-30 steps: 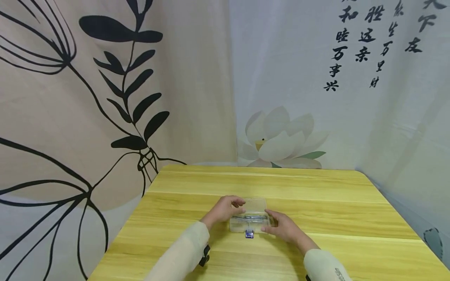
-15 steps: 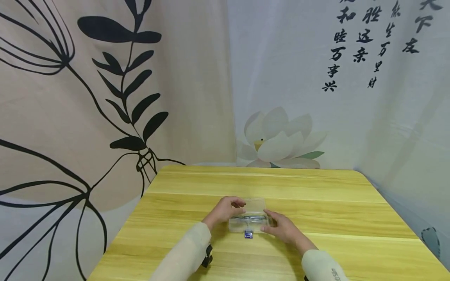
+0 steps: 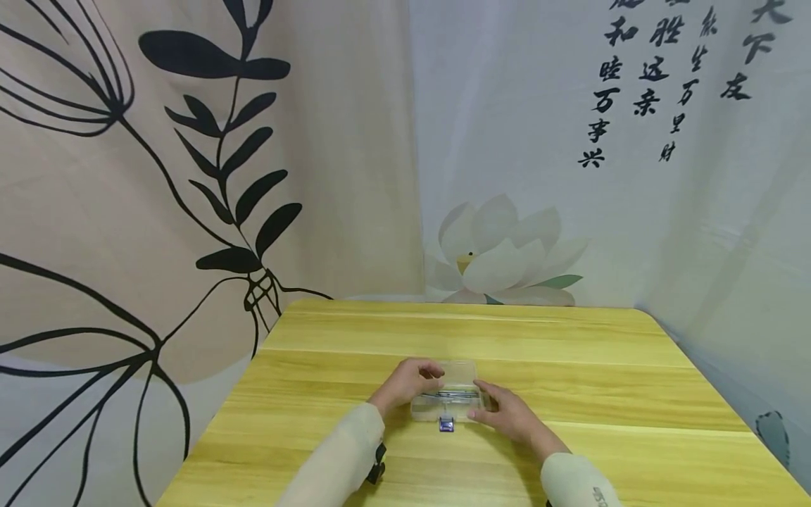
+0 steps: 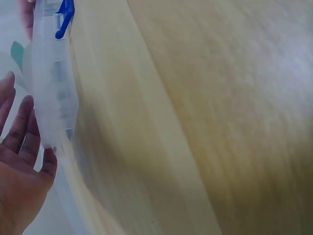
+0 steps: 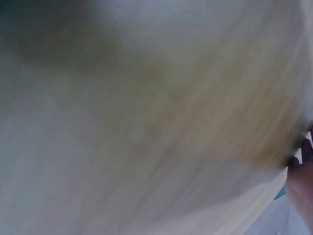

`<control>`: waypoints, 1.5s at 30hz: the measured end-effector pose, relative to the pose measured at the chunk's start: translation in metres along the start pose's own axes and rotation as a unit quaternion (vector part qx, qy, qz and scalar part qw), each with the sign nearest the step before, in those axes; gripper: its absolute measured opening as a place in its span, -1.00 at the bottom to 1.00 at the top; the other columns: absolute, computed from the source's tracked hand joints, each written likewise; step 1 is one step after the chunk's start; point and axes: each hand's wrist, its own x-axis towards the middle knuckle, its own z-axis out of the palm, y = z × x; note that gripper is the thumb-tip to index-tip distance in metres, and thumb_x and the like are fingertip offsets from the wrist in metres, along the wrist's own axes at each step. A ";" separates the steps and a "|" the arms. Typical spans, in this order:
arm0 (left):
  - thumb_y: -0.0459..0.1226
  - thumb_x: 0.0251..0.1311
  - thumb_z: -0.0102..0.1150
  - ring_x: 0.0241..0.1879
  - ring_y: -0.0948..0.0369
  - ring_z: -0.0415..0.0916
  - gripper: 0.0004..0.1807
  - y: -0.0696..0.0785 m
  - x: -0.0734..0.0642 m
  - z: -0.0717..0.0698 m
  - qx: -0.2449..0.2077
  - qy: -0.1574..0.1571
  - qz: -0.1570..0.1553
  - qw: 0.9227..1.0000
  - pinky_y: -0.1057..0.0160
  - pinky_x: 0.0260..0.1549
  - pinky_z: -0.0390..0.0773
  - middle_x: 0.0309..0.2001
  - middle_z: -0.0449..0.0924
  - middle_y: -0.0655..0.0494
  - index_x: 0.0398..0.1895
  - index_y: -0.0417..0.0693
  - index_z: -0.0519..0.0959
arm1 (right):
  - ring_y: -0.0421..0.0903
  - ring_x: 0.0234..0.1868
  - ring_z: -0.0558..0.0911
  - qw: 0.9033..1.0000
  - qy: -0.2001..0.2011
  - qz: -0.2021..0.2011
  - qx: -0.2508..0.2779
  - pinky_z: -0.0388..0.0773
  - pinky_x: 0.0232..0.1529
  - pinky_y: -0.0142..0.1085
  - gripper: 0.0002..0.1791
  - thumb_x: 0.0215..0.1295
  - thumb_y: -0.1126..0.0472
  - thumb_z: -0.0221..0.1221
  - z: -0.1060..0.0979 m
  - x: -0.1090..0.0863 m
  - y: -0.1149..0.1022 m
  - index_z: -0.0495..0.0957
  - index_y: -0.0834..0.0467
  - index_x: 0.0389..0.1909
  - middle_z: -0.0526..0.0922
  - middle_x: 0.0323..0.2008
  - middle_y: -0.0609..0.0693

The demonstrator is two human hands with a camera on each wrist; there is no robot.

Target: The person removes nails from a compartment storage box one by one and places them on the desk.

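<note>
A small clear plastic box (image 3: 426,410) sits on the wooden table with its transparent lid (image 3: 461,373) folded open toward the back. Several thin silvery metal rods (image 3: 457,395) lie inside. At the front, a blue latch (image 3: 446,424) hangs down. My left hand (image 3: 410,382) is at the box's left end, its loosely bent fingers over the left edge; in the left wrist view its fingertips (image 4: 50,155) meet the box corner. My right hand (image 3: 510,412) grips the right end, thumb at the front corner and fingers farther back. The right wrist view shows mostly blurred table.
The yellow wood-grain table (image 3: 355,331) extends around the box on all sides. Behind it hangs a pale curtain (image 3: 355,176) printed with black plants, a lotus and characters. A dark strap device (image 3: 376,465) is on the left wrist.
Both hands keep almost the same places at the box, and the rods and latch look unchanged. The head view has shifted slightly.
</note>
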 end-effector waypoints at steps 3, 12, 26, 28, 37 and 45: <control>-0.30 0.26 0.31 -0.15 0.18 0.49 -0.79 -0.001 0.001 0.002 0.003 -0.001 0.002 1.000 0.09 -0.10 0.51 -0.17 0.63 0.15 -0.07 -0.16 0.70 | 0.34 0.37 0.28 1.000 -0.002 0.001 0.005 0.17 0.29 0.26 -0.20 0.27 -0.06 0.33 -0.001 -0.001 -0.003 0.30 0.17 0.44 0.34 0.36 0.30; -0.29 0.24 0.34 -0.16 0.22 0.51 -0.85 -0.007 0.001 0.007 0.011 -0.001 0.019 1.000 0.12 -0.11 0.52 -0.17 0.65 0.15 -0.17 -0.14 0.73 | 0.36 0.38 0.24 1.000 -0.002 0.007 0.012 0.13 0.30 0.27 -0.20 0.27 -0.05 0.33 -0.002 -0.005 -0.008 0.30 0.18 0.44 0.31 0.38 0.31; -0.32 0.22 0.35 -0.25 0.29 0.51 -0.94 -0.011 0.001 0.008 0.026 0.001 0.021 0.999 0.20 -0.22 0.53 -0.27 0.62 0.24 -0.28 -0.07 0.75 | 0.33 0.38 0.26 1.000 0.005 0.014 0.010 0.14 0.31 0.26 -0.19 0.24 -0.10 0.34 0.001 -0.003 -0.002 0.32 0.13 0.44 0.33 0.38 0.28; -0.33 0.21 0.35 -0.25 0.29 0.52 -0.95 -0.012 0.001 0.008 0.029 -0.001 0.022 0.999 0.21 -0.20 0.54 -0.27 0.63 0.24 -0.28 -0.07 0.75 | 0.33 0.38 0.26 1.000 0.006 0.012 0.011 0.14 0.31 0.26 -0.19 0.24 -0.09 0.34 0.001 -0.003 -0.002 0.32 0.13 0.44 0.33 0.38 0.28; -0.36 0.18 0.37 -0.18 0.26 0.53 -0.96 -0.012 0.006 0.008 0.046 -0.012 0.042 0.998 0.21 -0.10 0.53 -0.25 0.62 0.24 -0.33 -0.09 0.76 | 0.33 0.38 0.26 1.000 0.009 0.013 0.010 0.15 0.31 0.26 -0.20 0.24 -0.08 0.34 0.001 -0.002 -0.001 0.33 0.12 0.44 0.33 0.37 0.28; -0.31 0.20 0.36 -0.15 0.28 0.50 -0.94 -0.011 0.007 0.004 0.066 -0.034 0.036 0.997 0.22 -0.07 0.52 -0.25 0.58 0.32 -0.33 -0.03 0.79 | 0.34 0.38 0.25 1.000 0.008 0.012 0.008 0.14 0.30 0.26 -0.18 0.24 -0.11 0.34 0.002 -0.001 0.001 0.32 0.12 0.45 0.32 0.38 0.28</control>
